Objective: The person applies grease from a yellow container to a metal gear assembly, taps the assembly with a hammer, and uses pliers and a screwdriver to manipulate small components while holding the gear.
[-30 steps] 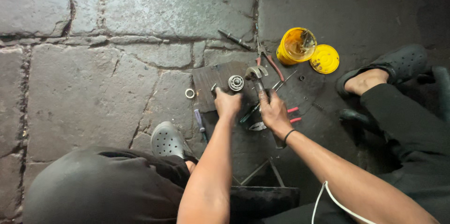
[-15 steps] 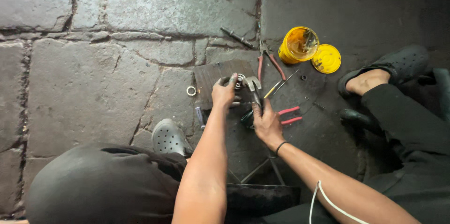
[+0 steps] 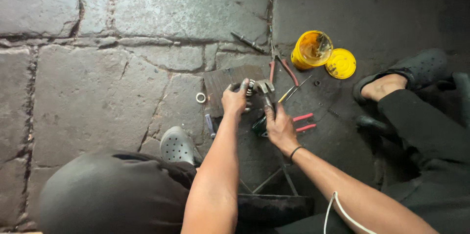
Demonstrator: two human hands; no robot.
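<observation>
Both hands sit slightly higher on the mat than half a second ago, the left hand (image 3: 235, 100) having slid up to meet the small ribbed metal part (image 3: 251, 87) rather than resting below it. That hand's grip is closed around the part, fingers curled over its near end, so only the ringed tip shows past the knuckles. Just to the right, touching it, lies the grey metal wrench (image 3: 265, 92); its head meets the part and its long axis runs down and slightly right toward the right hand (image 3: 279, 127). The right hand's grip is wrapped on the wrench handle, thumb laid along it. So the part lies up and left of the right hand, and the left hand is the nearer one.

Under both is a dark worn mat (image 3: 223, 79) on the stone floor. Red-handled pliers (image 3: 303, 121) lie just beside the right hand; an open yellow tub (image 3: 311, 49) and its yellow lid (image 3: 340, 63) stand well apart, above. A dark greenish object under the right palm is hard to make out, and how the wrench head bites the part is hidden.
</observation>
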